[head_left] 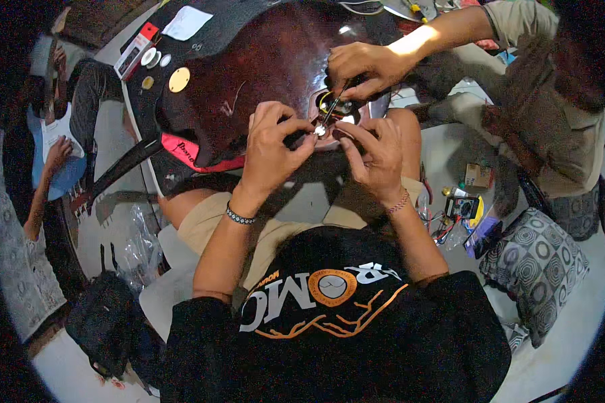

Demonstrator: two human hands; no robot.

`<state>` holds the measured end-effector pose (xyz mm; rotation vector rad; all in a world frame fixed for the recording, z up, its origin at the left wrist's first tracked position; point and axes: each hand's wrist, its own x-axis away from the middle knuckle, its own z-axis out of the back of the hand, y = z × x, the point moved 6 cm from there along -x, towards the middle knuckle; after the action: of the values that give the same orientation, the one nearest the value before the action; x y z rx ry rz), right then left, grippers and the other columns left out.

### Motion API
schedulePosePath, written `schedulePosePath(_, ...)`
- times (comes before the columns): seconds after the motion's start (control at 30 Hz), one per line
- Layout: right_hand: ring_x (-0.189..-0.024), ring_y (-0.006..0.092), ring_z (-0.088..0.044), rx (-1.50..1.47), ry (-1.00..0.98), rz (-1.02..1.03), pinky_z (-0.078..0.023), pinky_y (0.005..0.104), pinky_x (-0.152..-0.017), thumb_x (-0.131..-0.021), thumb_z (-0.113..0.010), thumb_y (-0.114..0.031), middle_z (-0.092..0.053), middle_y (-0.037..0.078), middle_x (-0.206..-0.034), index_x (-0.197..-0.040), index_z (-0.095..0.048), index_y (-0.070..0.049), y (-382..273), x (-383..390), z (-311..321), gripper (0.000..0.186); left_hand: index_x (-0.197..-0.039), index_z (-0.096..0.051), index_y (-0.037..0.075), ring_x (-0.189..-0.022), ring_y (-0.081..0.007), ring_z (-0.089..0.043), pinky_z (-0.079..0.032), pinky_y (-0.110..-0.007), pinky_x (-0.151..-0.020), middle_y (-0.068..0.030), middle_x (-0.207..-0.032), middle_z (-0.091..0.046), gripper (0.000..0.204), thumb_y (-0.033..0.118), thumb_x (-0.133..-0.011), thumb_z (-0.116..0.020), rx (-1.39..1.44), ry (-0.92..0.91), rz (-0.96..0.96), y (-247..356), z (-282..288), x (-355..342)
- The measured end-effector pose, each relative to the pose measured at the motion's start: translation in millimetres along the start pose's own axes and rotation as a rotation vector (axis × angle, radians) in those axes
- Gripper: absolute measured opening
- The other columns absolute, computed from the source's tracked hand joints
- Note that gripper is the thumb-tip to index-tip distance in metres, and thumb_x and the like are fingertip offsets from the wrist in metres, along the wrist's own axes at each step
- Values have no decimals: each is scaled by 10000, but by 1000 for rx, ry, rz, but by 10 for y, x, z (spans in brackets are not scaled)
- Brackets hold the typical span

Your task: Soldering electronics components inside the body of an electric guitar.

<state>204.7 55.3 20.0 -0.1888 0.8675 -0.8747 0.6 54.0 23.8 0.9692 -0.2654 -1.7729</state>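
A glossy dark red-brown guitar body lies in front of me, with wires and parts showing in an open cavity. My left hand pinches a small shiny metal part at the cavity's near edge. Close on its right, my right hand has thumb and fingertips drawn together; whatever they grip is too small to make out. From the far right a co-worker's hand reaches over and points a thin dark tool down at the metal part. A yellow wire curves beside that tool.
Left of the guitar lie a round cream cover plate, white spools, a red-and-white box and paper. A multimeter with leads and a patterned cushion are at right. Another person holds a blue guitar at far left.
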Motion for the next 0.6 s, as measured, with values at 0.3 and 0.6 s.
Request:
schedulePosePath(0.3, -699, 124, -614, -535, 476, -862, -498, 283, -625, -1095, -675, -246, -705, 64, -893, -1163, -708, -21, 1982, 634, 259, 238, -925, -810, 107, -1047, -313, -622, -509, -454, -945, -78, -995, -639, 189, 82, -764, -906, -35, -26, 5, 81, 44, 26)
schedulePosePath(0.6, -825, 223, -670, -1164, 641, -1216, -542, 346, -711, -1113, -570, -264, -753, 90, -983, -1056, -726, -82, 4091, 382, -399, 246, -940, -820, 131, -1117, -323, -620, -474, -466, -999, -65, -1000, -647, 199, 167, -762, -901, -85, -75, 11, 94, -47, -39)
